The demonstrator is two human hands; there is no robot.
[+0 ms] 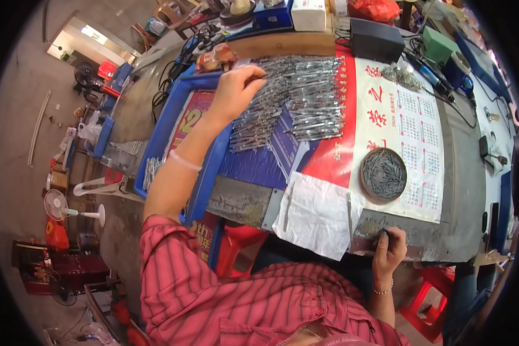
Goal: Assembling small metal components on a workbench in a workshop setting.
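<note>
My left hand (236, 87) reaches far out over the workbench and rests its fingertips on the top left of rows of thin shiny metal pieces (297, 101), which lie on a blue and red sheet. Whether the fingers pinch a piece, I cannot tell. My right hand (389, 247) is at the near edge of the bench (461, 190), fingers curled around a small dark thin object. Just above it stands a round shallow dish (383, 174) filled with small grey metal pins. A crumpled white paper (317, 213) hangs over the bench edge between my arms.
A blue tray (173, 124) lies under my left forearm. A printed calendar sheet (412, 124) covers the bench's right half. A black box (376, 40), a green device (438, 46), cables and tools crowd the far edge. Red stools (427, 300) stand below; fans (60, 207) are on the floor at left.
</note>
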